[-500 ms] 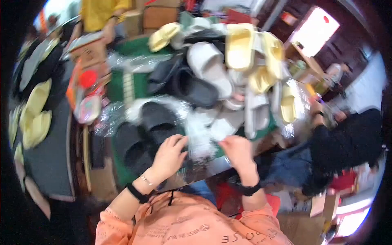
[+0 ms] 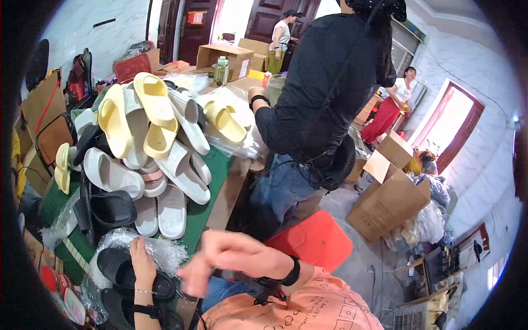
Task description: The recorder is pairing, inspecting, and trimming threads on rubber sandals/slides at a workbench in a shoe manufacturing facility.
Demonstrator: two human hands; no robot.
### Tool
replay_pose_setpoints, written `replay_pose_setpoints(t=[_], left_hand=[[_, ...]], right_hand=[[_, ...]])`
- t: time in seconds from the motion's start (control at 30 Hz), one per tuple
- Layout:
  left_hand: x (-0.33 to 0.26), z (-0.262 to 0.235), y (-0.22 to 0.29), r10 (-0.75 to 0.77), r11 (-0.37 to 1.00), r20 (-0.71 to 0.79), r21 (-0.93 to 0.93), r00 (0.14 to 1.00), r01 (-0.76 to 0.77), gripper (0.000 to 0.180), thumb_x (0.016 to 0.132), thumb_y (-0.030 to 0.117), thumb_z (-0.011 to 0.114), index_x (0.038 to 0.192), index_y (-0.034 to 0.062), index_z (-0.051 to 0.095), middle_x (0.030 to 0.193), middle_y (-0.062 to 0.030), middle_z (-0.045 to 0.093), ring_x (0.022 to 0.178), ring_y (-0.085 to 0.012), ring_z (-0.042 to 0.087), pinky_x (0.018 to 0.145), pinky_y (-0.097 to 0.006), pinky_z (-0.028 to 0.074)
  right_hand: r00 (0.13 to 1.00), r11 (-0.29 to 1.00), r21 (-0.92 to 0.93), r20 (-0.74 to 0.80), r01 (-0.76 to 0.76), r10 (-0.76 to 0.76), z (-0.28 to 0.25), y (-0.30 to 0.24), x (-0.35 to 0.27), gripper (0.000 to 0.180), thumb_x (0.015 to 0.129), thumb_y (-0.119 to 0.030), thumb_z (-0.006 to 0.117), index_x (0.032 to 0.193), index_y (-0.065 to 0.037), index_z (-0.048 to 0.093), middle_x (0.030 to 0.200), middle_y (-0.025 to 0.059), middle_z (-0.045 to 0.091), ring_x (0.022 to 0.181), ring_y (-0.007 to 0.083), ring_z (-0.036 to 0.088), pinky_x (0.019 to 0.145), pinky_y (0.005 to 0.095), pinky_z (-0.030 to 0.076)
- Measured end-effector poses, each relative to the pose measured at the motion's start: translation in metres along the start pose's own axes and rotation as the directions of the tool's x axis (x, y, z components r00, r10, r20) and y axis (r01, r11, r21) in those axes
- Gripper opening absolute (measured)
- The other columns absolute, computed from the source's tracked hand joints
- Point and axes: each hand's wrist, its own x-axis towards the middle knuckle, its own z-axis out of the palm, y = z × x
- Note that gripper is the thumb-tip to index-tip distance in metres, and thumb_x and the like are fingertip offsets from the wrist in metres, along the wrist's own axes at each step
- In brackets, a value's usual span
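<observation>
My left hand (image 2: pixel 142 263) lies over a black slipper (image 2: pixel 114 265), fingers stretched out beside crumpled clear plastic wrap (image 2: pixel 169 251). It appears to hold nothing. Below that slipper, partly covered by my left wrist, is a second black slipper (image 2: pixel 113 302). My right hand (image 2: pixel 206 257) is above the table's near edge, to the right of the plastic, and motion smears its fingers. Farther back are a pile of grey slippers (image 2: pixel 114 175), yellow slippers (image 2: pixel 154 100) and a black slipper (image 2: pixel 113 209).
The green-topped table (image 2: pixel 218 175) runs away from me. A person in black (image 2: pixel 330 82) stands close at its right side, near a red stool (image 2: pixel 313 240). An open cardboard box (image 2: pixel 382 203) and plastic bags (image 2: pixel 421 223) are on the right. Two more people are farther back.
My view has swung to the right, so the slippers now appear farther left. My right hand is blurred in motion. My left hand remains by the black slippers.
</observation>
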Motion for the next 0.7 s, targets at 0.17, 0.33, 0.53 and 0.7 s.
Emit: replay_pose_setpoints(t=[0.17, 0.33, 0.53, 0.7], left_hand=[[-0.009, -0.011, 0.001, -0.055, 0.998, 0.023, 0.012, 0.998, 0.055, 0.045, 0.075, -0.005, 0.042, 0.119, -0.0007, 0.042, 0.123, -0.0216, 0.038, 0.112, -0.0383, 0.036, 0.096, -0.042, 0.031], [-0.024, -0.041, 0.035, -0.155, 0.988, -0.109, 0.0, 0.982, 0.156, 0.062, 0.065, -0.012, 0.042, 0.124, 0.0027, 0.04, 0.131, -0.0215, 0.03, 0.117, -0.0387, 0.032, 0.1, -0.042, 0.026], [-0.076, -0.078, 0.085, -0.438, 0.688, -0.108, -0.679, 0.892, 0.256, 0.019, 0.087, 0.013, 0.048, 0.101, 0.0003, 0.053, 0.074, -0.0098, 0.055, 0.067, -0.0149, 0.054, 0.061, -0.027, 0.044], [-0.127, -0.087, 0.07, -0.583, 0.76, -0.292, -0.527, 0.758, 0.381, 0.005, 0.081, 0.002, 0.053, 0.086, 0.0007, 0.055, 0.07, -0.0141, 0.056, 0.061, -0.0203, 0.057, 0.055, -0.028, 0.044]], right_hand=[[0.879, 0.681, 0.695, 0.152, 0.23, -0.452, 0.004, -0.038, 0.007, 0.026, 0.092, -0.033, 0.04, 0.079, -0.012, 0.035, 0.052, -0.0029, 0.037, 0.042, 0.0076, 0.033, 0.041, 0.0219, 0.035], [0.975, 0.925, 0.319, -0.008, -0.207, 0.221, 0.012, 0.015, 0.02, 0.027, 0.09, -0.034, 0.046, 0.094, -0.009, 0.039, 0.072, -0.0008, 0.039, 0.059, 0.0063, 0.033, 0.051, 0.0186, 0.029], [0.806, 0.661, -0.477, -0.211, -0.579, 0.553, 0.004, 0.166, 0.007, 0.009, 0.088, -0.006, 0.042, 0.096, -0.004, 0.038, 0.081, 0.0031, 0.044, 0.074, 0.0097, 0.043, 0.067, 0.023, 0.039], [0.754, 0.689, -0.413, 0.008, -0.596, 0.657, 0.042, 0.207, 0.005, 0.011, 0.088, -0.007, 0.044, 0.097, -0.003, 0.04, 0.079, 0.0036, 0.047, 0.073, 0.0109, 0.046, 0.067, 0.0242, 0.041]])
